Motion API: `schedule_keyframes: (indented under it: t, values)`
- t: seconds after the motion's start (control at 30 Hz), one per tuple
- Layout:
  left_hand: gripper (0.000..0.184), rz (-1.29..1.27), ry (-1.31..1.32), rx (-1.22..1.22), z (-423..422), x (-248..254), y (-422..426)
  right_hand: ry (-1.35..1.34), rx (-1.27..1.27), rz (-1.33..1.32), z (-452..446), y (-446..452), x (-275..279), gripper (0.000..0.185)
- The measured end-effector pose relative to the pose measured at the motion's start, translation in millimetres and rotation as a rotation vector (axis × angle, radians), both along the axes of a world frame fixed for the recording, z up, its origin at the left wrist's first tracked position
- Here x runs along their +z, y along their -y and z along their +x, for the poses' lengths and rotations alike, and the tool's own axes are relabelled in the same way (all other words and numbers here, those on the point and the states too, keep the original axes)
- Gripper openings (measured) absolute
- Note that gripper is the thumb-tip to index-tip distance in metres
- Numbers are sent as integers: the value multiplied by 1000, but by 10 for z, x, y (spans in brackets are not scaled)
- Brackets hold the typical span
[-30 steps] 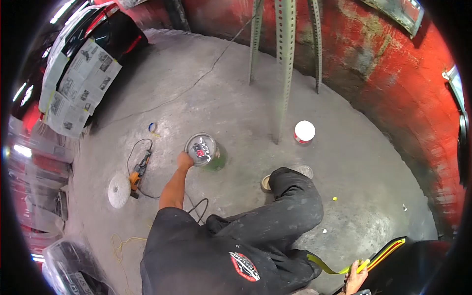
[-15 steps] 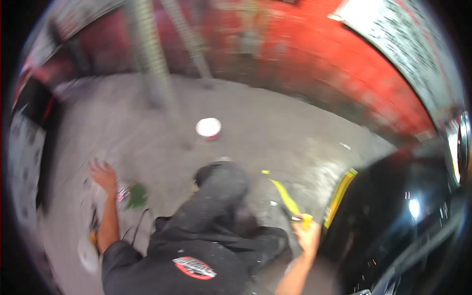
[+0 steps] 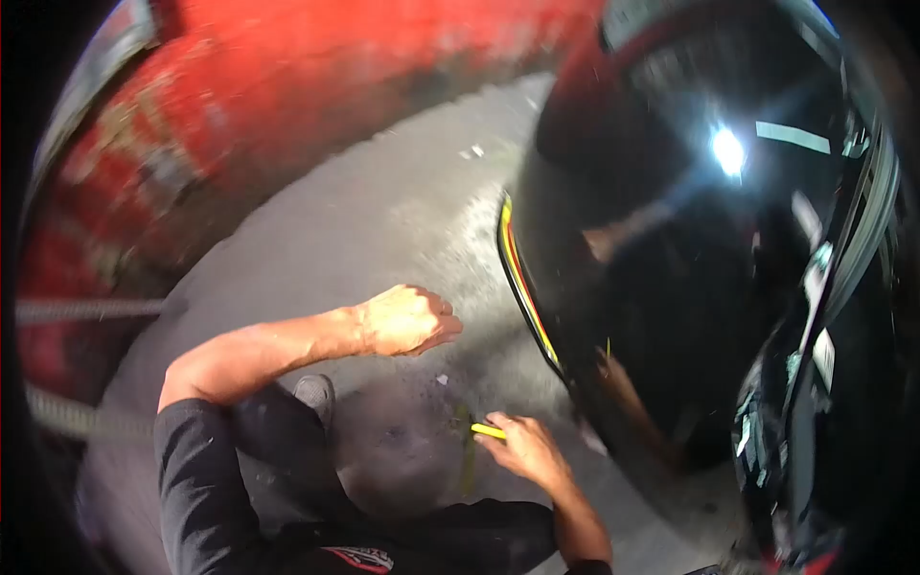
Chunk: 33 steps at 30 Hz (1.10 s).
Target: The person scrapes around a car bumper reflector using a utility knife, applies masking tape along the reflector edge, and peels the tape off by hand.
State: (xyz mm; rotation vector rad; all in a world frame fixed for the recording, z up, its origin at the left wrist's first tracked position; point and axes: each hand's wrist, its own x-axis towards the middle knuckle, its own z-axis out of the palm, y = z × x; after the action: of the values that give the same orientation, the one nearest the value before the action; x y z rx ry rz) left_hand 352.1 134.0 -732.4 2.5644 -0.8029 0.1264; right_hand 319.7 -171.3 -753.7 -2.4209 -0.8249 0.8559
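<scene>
One yellow piece pinched, right hand | axis crosswise, tip leftward | left hand curled

The head-worn camera (wide, round-edged) looks forward and down across floor

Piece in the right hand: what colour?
Bright yellow: the piece in the right hand shows best in the head view.

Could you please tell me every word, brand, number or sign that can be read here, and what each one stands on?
No text can be read for certain.
Shirt logo: pale lettering on the black T-shirt, too blurred to read.
Yellow item in the right hand: no lettering visible.
Glossy black car panel: no lettering visible.
</scene>
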Motion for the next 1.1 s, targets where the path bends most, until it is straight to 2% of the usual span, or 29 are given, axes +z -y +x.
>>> schedule_keyframes:
  t: [0.03, 0.07, 0.1, 0.17, 0.2, 0.23, 0.33, 0.37, 0.43, 0.53, 0.67, 0.73, 0.83, 0.87, 0.93, 0.97, 1.03, 1.1]
  values:
    - [18, 47, -64, -151, 170, -202, 80, -28, -8, -147, -24, 40, 30, 29]
    - [16, -4, 61, -226, 346, -445, 154, 69, -100, -23, -159, 182, -109, 32]
    - [16, -26, 70, -292, 465, -631, 251, 77, -166, -46, -210, 246, -106, 32]
    - [14, -253, 349, -293, 568, -861, 522, -224, -445, -213, -446, 301, 91, 39]
    - [14, -390, 449, -336, 531, -913, 681, 105, -538, -84, -645, 353, 2, 37]
    - [14, -481, 507, -384, 465, -1080, 847, 132, -588, -126, -766, 284, 104, 37]
    - [13, -699, 337, -414, 96, -1198, 1169, 301, -729, -70, -961, -102, 360, 35]
    - [14, -720, 151, -360, 146, -1232, 1206, 292, -694, -113, -783, -170, 393, 35]
    - [16, -711, -41, -292, 23, -1319, 1238, 432, -766, 76, -903, -181, 208, 36]
    - [17, -709, -63, -130, 221, -1269, 1111, 433, -777, 60, -779, -275, 209, 33]
    - [15, -964, 133, -33, 468, -1061, 976, 322, -846, -90, -605, -324, 183, 27]
    - [17, -961, 162, -33, 486, -1045, 989, 261, -899, 79, -527, -309, 75, 22]
    - [22, -876, 153, -34, 449, -1104, 975, 188, -912, 78, -498, -290, 85, 23]
    - [24, -866, 221, -42, 404, -1119, 1000, 185, -917, 91, -481, -239, 50, 23]
    - [32, -804, 278, -93, 361, -1220, 1081, 432, -783, 12, -439, -106, -21, 26]
    - [32, -794, 279, -106, 332, -1178, 1112, 434, -794, 24, -429, -74, -15, 26]
    - [37, -636, 451, -51, 279, -1069, 1143, 548, -779, 25, -408, -36, 17, 30]
    - [44, -590, 406, -84, 284, -1120, 1181, 532, -831, 57, -442, -22, 35, 29]
